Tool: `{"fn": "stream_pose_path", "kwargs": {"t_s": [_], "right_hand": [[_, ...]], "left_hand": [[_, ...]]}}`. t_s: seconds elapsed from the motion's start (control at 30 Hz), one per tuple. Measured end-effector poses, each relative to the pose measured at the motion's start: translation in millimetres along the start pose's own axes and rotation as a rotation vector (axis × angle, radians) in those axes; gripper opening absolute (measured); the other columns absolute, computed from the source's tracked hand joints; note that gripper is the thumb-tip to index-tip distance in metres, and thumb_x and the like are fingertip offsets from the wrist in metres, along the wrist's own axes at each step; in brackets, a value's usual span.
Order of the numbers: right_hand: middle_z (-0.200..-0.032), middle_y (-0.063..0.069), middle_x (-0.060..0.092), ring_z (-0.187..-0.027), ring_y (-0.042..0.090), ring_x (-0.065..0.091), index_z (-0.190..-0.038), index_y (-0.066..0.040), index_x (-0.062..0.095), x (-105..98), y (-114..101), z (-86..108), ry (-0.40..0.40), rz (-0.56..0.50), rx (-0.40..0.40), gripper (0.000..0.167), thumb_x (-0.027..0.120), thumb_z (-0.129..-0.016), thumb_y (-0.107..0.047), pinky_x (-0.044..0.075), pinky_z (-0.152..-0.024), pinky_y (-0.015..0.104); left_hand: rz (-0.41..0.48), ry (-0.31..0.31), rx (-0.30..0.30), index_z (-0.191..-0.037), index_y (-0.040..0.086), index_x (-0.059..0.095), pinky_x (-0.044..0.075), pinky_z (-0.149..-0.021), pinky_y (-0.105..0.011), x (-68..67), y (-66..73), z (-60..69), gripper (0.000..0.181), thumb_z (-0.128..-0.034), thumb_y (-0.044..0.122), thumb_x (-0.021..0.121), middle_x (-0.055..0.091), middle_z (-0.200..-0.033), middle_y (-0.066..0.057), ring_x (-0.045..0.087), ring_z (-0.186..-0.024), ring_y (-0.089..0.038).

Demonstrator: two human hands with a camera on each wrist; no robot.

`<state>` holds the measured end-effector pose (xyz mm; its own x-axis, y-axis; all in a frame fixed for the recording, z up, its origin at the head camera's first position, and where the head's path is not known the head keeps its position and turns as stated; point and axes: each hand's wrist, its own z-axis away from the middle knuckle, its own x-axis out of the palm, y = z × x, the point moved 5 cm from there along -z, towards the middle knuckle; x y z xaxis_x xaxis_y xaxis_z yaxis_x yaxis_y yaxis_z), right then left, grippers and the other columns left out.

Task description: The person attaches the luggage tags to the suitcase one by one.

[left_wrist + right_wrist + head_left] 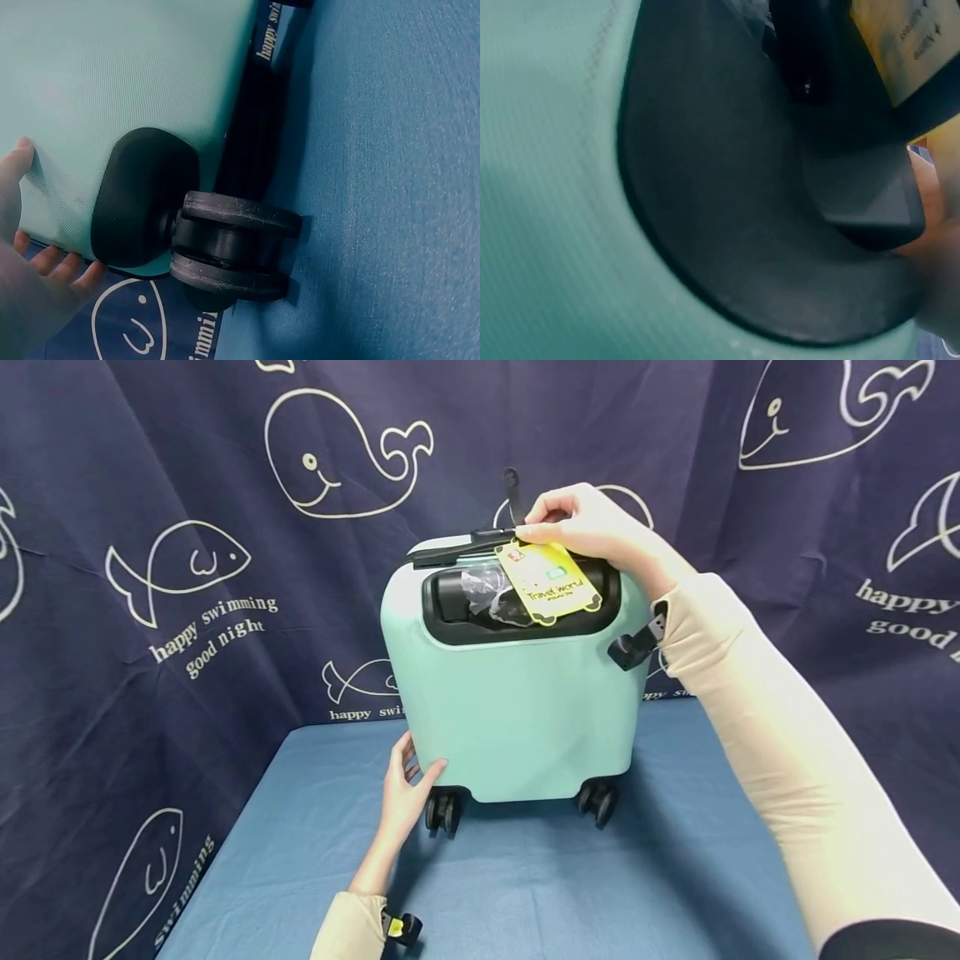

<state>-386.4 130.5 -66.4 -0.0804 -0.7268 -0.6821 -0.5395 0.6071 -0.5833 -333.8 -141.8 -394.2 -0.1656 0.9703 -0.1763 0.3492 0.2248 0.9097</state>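
A mint-green suitcase [525, 718] stands upright on its black wheels [442, 812]. My left hand [401, 797] holds its lower left corner, thumb on the front face and fingers on the side; the left wrist view shows this hand [34, 277] beside a double wheel [232, 244]. At the top, my right hand [600, 531] grips the black handle [457, 553], fingers bent over it and partly hidden. Below that hand hangs a yellow tag [555, 589], in front of the black recess [517, 633]. The right wrist view shows the recess edge [705, 172] close up.
Blue cloth [540, 885] covers the surface under the suitcase. A dark blue curtain [210, 685] with white whale and fish drawings hangs behind and at the sides. Clear plastic wrap [483, 585] lies in the recess, and a black strap [512, 489] sticks up above the handle.
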Motion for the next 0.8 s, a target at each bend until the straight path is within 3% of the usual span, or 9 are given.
{"fn": "stream_pose_path", "kwargs": {"t_s": [0.17, 0.33, 0.47, 0.63, 0.8], "right_hand": [[-0.075, -0.010, 0.056, -0.076, 0.010, 0.049, -0.093, -0.008, 0.068, 2, 0, -2.0, 0.057, 0.041, -0.077, 0.021, 0.067, -0.085, -0.028, 0.033, -0.071, 0.020], [-0.080, -0.006, 0.059, -0.078, 0.009, 0.051, -0.096, -0.006, 0.068, 5, 2, -2.6, 0.083, 0.035, -0.098, 0.024, 0.066, -0.086, -0.028, 0.035, -0.073, 0.019], [-0.087, -0.004, 0.061, -0.076, 0.008, 0.053, -0.098, -0.007, 0.067, 6, 3, -1.8, 0.073, 0.026, -0.069, 0.026, 0.065, -0.086, -0.030, 0.036, -0.073, 0.019], [-0.088, 0.000, 0.061, -0.073, 0.008, 0.053, -0.099, -0.006, 0.067, 6, 4, -0.2, 0.080, 0.028, -0.061, 0.027, 0.065, -0.087, -0.029, 0.036, -0.071, 0.019], [-0.090, 0.002, 0.061, -0.075, 0.008, 0.052, -0.100, -0.005, 0.067, 6, 3, 1.2, 0.090, 0.041, -0.067, 0.027, 0.065, -0.087, -0.029, 0.035, -0.072, 0.019]], "left_hand": [[0.001, -0.002, -0.002, -0.141, 0.018, 0.036, 0.038, -0.104, -0.046, -1.7, -0.6, -0.8, 0.062, -0.0880, 0.029, 0.066, 0.047, -0.139, -0.008, 0.044, -0.129, -0.023], [-0.006, 0.031, 0.013, -0.135, 0.005, 0.045, 0.044, -0.098, -0.044, -12.9, 6.5, -7.9, 0.041, -0.1001, 0.026, 0.044, 0.053, -0.133, -0.016, 0.053, -0.118, -0.029], [0.037, 0.084, 0.073, -0.125, -0.001, 0.054, 0.047, -0.095, -0.040, -25.6, 21.5, -18.8, 0.037, -0.1013, 0.024, 0.041, 0.057, -0.127, -0.019, 0.056, -0.115, -0.032], [0.084, 0.120, 0.162, -0.118, -0.003, 0.058, 0.050, -0.089, -0.028, -35.3, 46.8, -31.9, 0.031, -0.0996, 0.019, 0.045, 0.061, -0.120, -0.019, 0.061, -0.106, -0.020], [0.121, 0.154, 0.202, -0.114, -0.005, 0.059, 0.051, -0.081, -0.022, -37.2, 66.6, -45.6, 0.027, -0.0977, 0.013, 0.049, 0.065, -0.106, -0.003, 0.062, -0.093, -0.009]]}}
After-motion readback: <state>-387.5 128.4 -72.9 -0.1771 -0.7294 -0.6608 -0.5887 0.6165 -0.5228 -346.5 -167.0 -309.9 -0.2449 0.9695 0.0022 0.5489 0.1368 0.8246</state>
